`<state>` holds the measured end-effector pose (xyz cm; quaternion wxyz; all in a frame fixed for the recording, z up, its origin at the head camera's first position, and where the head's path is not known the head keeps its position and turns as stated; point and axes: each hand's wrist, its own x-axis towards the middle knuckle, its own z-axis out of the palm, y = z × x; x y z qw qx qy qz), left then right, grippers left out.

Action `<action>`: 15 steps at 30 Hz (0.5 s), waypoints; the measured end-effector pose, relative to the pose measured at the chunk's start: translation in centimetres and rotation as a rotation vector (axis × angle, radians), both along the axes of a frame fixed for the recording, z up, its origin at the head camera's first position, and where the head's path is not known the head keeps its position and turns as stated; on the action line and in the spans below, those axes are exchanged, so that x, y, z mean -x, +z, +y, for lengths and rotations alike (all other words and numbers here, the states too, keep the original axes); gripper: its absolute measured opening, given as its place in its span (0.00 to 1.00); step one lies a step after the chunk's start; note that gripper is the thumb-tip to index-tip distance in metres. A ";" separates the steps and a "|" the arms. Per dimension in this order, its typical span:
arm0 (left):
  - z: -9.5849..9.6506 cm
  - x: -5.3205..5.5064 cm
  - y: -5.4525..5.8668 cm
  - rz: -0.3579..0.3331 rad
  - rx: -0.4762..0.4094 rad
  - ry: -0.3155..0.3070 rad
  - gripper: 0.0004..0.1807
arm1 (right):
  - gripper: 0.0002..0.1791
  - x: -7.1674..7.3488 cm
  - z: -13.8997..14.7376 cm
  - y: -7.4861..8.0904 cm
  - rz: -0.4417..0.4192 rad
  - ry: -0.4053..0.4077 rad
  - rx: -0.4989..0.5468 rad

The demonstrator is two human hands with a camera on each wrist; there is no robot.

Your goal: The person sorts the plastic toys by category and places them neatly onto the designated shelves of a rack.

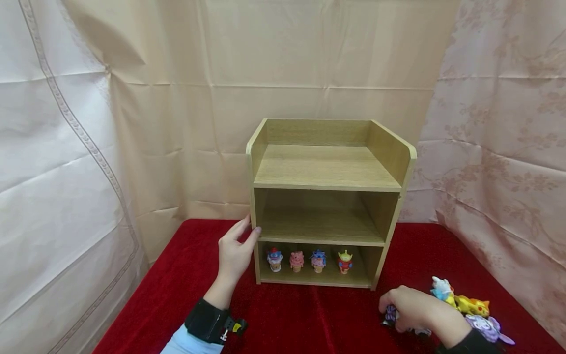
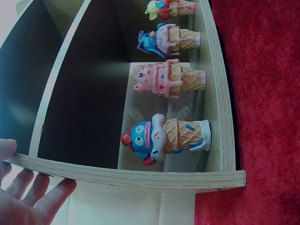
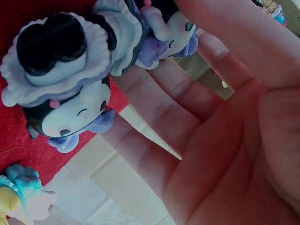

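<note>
My left hand (image 1: 234, 255) touches the left side panel of a wooden shelf unit (image 1: 327, 167), thumb at its front edge and straight fingers along the outer side. On the bottom shelf stand a blue cone figurine with a red hat (image 2: 143, 137), a pink bear cone figurine (image 2: 157, 78), a blue-and-pink cone figurine (image 2: 164, 40) and a green-headed figurine in red (image 1: 345, 261). Down on the red cloth, my right hand (image 1: 413, 309) pinches a black-and-purple figurine (image 3: 171, 35) between thumb and fingers. A similar frilled figurine (image 3: 61, 89) lies beside it, partly hidden by the hand in the head view.
Right of my right hand lie a white-and-blue figurine (image 1: 441, 287), a yellow figurine (image 1: 473, 306) and a lilac figurine (image 1: 486, 327). Red cloth (image 1: 283, 319) covers the table. Beige curtains (image 1: 309, 59) hang behind the shelf unit and patterned ones at the sides.
</note>
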<state>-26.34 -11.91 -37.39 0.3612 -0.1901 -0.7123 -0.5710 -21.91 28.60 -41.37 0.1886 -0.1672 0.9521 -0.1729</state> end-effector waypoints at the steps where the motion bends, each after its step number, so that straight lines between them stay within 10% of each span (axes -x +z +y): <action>1: 0.0 0.0 0.0 -0.003 -0.001 0.000 0.23 | 0.21 0.0 0.1 0.0 0.000 0.009 0.007; 15: 0.0 0.0 0.0 -0.008 0.006 0.005 0.23 | 0.20 0.0 0.9 0.1 0.051 0.108 0.030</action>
